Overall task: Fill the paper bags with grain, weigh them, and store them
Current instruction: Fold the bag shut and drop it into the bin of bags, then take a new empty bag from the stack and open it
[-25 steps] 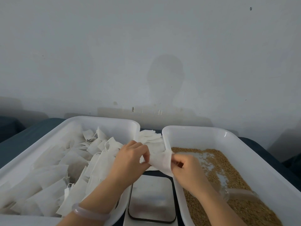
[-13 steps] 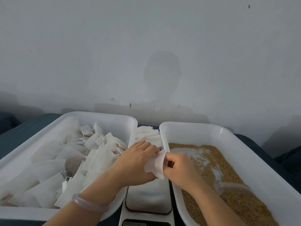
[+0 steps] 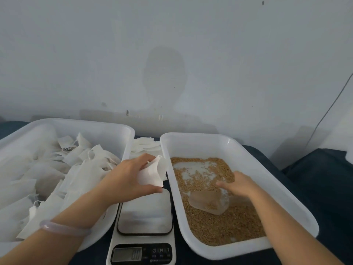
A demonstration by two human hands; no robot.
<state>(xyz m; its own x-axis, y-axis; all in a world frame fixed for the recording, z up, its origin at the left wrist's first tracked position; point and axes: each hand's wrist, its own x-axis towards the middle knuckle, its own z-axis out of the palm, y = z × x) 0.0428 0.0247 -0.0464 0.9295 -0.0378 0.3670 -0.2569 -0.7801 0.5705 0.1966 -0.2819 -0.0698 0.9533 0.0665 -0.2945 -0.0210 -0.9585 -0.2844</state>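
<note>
The left grip (image 3: 129, 178) was clamped on an empty bag (image 3: 152, 174) over the scale's (image 3: 145, 213) far edge. The right grip (image 3: 236, 183) lay by the scoop (image 3: 208, 202) in the grain (image 3: 219, 224); whether it clasped it was unclear. The limp bag mouth could fold, spilling grain.

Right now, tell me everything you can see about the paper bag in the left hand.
The paper bag is small, white, thin and creased. Its mouth is spread open and turned toward the grain tray. The left hand grips it, with fingers along the top and the thumb at the lower edge. It is held in the air above the far end of the scale, between the two trays. No grain shows in it.
</note>
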